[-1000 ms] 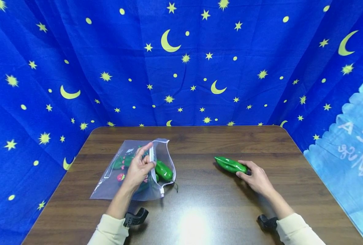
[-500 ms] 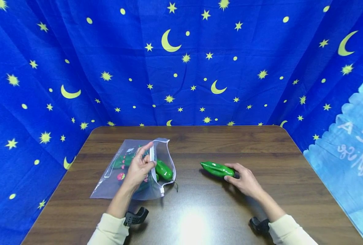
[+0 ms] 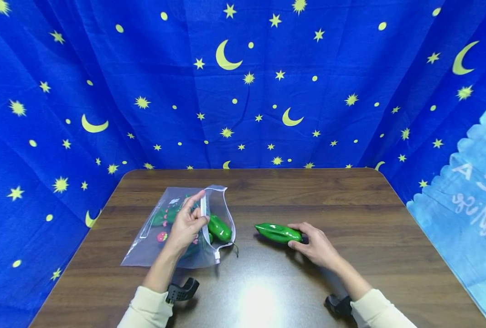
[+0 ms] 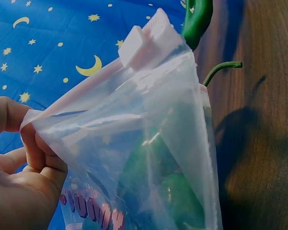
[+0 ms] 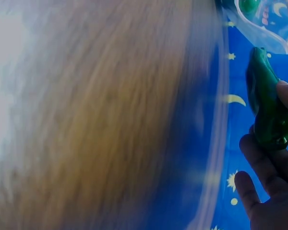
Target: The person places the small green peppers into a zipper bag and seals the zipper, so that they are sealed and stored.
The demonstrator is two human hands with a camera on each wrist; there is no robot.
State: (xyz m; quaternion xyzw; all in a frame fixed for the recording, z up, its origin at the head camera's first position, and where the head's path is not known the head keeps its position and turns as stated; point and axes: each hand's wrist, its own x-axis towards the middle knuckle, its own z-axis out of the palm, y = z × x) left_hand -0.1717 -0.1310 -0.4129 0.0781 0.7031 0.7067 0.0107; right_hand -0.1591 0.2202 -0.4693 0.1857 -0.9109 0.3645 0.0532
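A clear zip bag (image 3: 144, 246) with pink prints lies at the left of the table, its mouth facing right and held apart. My left hand (image 3: 183, 230) pinches the upper edge of that mouth; the left wrist view shows finger and thumb on the plastic. Inside the bag are green peppers, one glossy green pepper (image 3: 219, 229) near the mouth with its stem (image 4: 223, 69) poking out. My right hand (image 3: 317, 246) grips another green pepper (image 3: 277, 232) by its blunt end, its tip towards the bag and a short gap away. Deeper peppers are blurred by the plastic.
A white slider (image 3: 217, 258) sits at the near corner of the bag's mouth. The brown wooden table (image 3: 349, 196) reaches back to a blue star-and-moon curtain (image 3: 259, 91). A bright glare spot lies on the near middle of the table.
My right hand has carried its green pepper leftwards and slightly nearer, closing in on the bag. The left hand and the bag have stayed in place.
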